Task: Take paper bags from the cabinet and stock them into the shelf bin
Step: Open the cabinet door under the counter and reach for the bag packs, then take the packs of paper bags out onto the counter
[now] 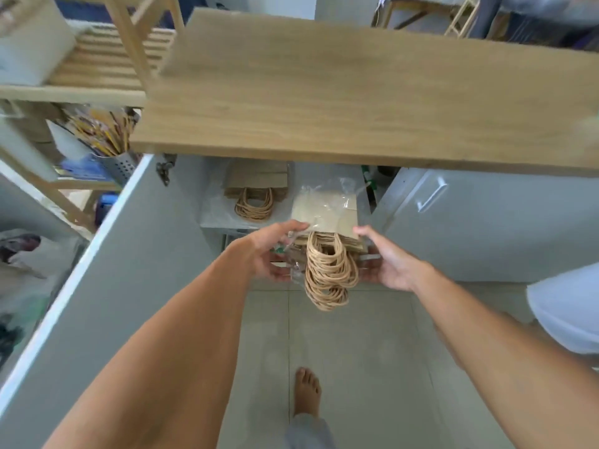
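A stack of brown paper bags [325, 210] in a clear plastic wrap lies half out of the open cabinet [214, 218], its twisted paper handles [329, 273] hanging down in front. My left hand [272, 251] grips the stack's left side and my right hand [389, 260] grips its right side. A second stack of paper bags [256, 183] with looped handles lies further back on the cabinet shelf, to the left. No shelf bin can be made out.
A wooden countertop [356, 92] overhangs the cabinet. The left cabinet door [107, 270] stands open toward me; the right door [486, 222] has a handle. A wooden rack [97, 59] with a utensil holder [113, 163] stands left. My bare foot [306, 390] is on the tiled floor.
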`<state>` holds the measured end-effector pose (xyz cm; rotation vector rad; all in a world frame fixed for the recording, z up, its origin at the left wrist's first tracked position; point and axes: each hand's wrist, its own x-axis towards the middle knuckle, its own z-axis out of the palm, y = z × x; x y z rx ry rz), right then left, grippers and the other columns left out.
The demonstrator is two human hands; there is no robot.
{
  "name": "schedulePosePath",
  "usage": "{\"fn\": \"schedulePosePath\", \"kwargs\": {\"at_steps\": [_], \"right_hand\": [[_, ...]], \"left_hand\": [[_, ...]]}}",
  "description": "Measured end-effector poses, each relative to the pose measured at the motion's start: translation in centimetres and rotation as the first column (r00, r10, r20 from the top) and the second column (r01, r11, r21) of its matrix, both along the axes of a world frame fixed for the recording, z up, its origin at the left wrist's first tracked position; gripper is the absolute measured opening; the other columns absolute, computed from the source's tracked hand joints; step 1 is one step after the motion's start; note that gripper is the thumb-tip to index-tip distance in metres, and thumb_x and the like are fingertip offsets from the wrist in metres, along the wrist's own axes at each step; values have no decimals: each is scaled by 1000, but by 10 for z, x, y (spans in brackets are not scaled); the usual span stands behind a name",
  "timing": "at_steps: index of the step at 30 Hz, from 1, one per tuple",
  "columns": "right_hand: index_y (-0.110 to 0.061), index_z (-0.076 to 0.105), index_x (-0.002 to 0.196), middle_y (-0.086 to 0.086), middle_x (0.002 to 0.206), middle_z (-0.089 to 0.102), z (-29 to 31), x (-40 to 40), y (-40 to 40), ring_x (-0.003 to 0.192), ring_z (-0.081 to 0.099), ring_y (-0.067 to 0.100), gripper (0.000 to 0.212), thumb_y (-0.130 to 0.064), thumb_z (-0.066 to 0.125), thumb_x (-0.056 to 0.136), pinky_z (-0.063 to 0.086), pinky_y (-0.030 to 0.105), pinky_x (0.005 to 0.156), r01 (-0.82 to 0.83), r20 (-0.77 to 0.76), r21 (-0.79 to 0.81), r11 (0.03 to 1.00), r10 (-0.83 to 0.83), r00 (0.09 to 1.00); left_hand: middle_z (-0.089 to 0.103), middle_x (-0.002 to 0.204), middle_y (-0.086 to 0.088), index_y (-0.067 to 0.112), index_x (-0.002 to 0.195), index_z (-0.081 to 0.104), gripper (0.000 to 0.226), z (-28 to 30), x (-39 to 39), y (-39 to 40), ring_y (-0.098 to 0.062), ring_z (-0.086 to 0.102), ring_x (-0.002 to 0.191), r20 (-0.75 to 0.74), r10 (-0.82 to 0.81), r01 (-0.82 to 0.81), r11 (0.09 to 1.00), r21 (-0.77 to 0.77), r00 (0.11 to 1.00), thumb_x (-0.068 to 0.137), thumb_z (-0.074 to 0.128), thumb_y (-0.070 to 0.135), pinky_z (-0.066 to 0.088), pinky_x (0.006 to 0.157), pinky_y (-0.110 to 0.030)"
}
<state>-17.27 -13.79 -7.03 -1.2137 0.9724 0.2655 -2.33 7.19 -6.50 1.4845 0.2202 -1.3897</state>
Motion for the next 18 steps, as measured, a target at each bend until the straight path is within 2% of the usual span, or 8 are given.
{"fn": "schedulePosePath", "kwargs": {"at_steps": [2, 6, 9, 12, 13, 15, 17, 18], "right_hand": [[-8, 62, 127, 19, 108, 72, 42, -18, 28, 99, 67, 34, 66, -54, 77, 82, 54, 49, 102, -10, 22, -11, 1000, 10, 1000], [-4, 62, 125, 19, 103, 73, 128, -37, 79, 95, 69, 34, 70, -51, 80, 78, 57, 44, 88, -11, 121, -7, 1000, 12, 993], [-2, 61, 126, 18, 100, 72, 185, -31, 112, 94, 66, 34, 76, -54, 81, 74, 56, 43, 85, -34, 190, -25, 999, 38, 981], [-7, 63, 127, 20, 107, 68, 238, -16, 144, 101, 63, 37, 67, -52, 78, 80, 54, 50, 102, -60, 264, -44, 997, 70, 962], [-7, 63, 127, 20, 109, 67, 247, -9, 147, 100, 63, 37, 64, -50, 77, 82, 54, 50, 102, -54, 284, -47, 997, 65, 957], [-7, 65, 121, 18, 102, 66, 278, 15, 158, 89, 64, 32, 59, -51, 76, 83, 60, 44, 86, -88, 318, -53, 995, 100, 943], [-7, 64, 112, 15, 95, 62, 308, 42, 167, 76, 62, 28, 59, -53, 79, 78, 62, 35, 65, -120, 330, -70, 990, 136, 934], [-6, 64, 112, 15, 94, 62, 320, 56, 171, 75, 63, 29, 61, -53, 80, 76, 61, 35, 62, -135, 336, -76, 988, 153, 929]], "left_hand": [[65, 125, -22, 8, 132, 52, 74, 47, -17, 32, -41, 68, 112, 29, -24, 24, 1000, -10, 999, 78, 86, 46, 55, 103, -51], [59, 128, -23, 10, 139, 44, 87, 144, -39, 93, -46, 63, 119, 128, -25, 27, 1000, -14, 991, 74, 90, 45, 49, 109, -58], [58, 133, -25, 11, 151, 40, 103, 213, -40, 128, -47, 61, 120, 220, 13, -6, 999, -33, 975, 70, 92, 48, 53, 103, -56], [56, 138, -23, 10, 156, 37, 103, 275, -39, 163, -45, 58, 123, 317, 45, -33, 998, -44, 947, 76, 87, 50, 51, 107, -56], [57, 136, -23, 9, 154, 38, 99, 284, -37, 168, -45, 59, 122, 319, 54, -40, 998, -52, 946, 78, 86, 50, 49, 110, -56], [61, 128, -23, 8, 147, 42, 94, 311, -23, 185, -44, 65, 115, 341, 85, -65, 995, -70, 936, 77, 87, 50, 51, 108, -58], [62, 126, -24, 9, 138, 45, 93, 339, -9, 199, -45, 69, 109, 388, 144, -122, 989, -81, 910, 70, 91, 53, 59, 96, -58], [62, 125, -23, 10, 135, 45, 90, 353, -3, 206, -44, 69, 106, 399, 166, -141, 986, -92, 902, 70, 91, 53, 63, 87, -56]]}}
